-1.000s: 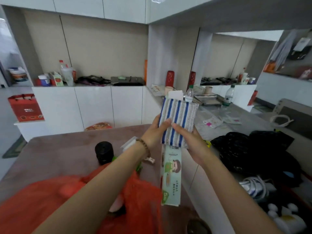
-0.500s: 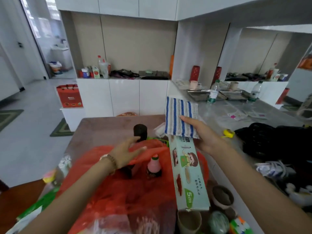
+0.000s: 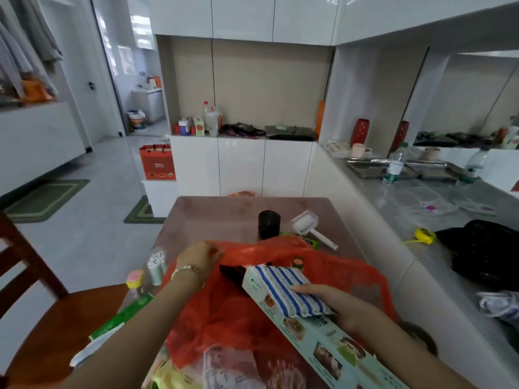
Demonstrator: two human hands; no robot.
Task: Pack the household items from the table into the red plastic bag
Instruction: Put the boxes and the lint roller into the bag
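The red plastic bag (image 3: 247,313) lies open on the near part of the brown table (image 3: 224,217). My left hand (image 3: 200,256) grips the bag's far-left rim. My right hand (image 3: 334,303) holds a blue-and-white striped cloth (image 3: 289,290) pressed against a long pale-green box (image 3: 323,343), its far end over the bag's mouth. A dark bottle (image 3: 233,272) and a pink-capped one (image 3: 298,261) show inside the bag. Beyond the bag stand a black cylinder (image 3: 269,223) and a white lint roller (image 3: 309,226).
A cotton-swab tube (image 3: 156,265), a small yellow-pink item (image 3: 135,277) and a green packet (image 3: 123,318) lie at the table's left edge. A wooden chair (image 3: 47,318) is at left. The grey counter (image 3: 421,220) at right holds black bags (image 3: 488,254) and a yellow tape measure (image 3: 424,235).
My right hand has lowered the cloth and box from chest height down onto the bag's opening. My left hand has moved from above the bag to grasp its rim.
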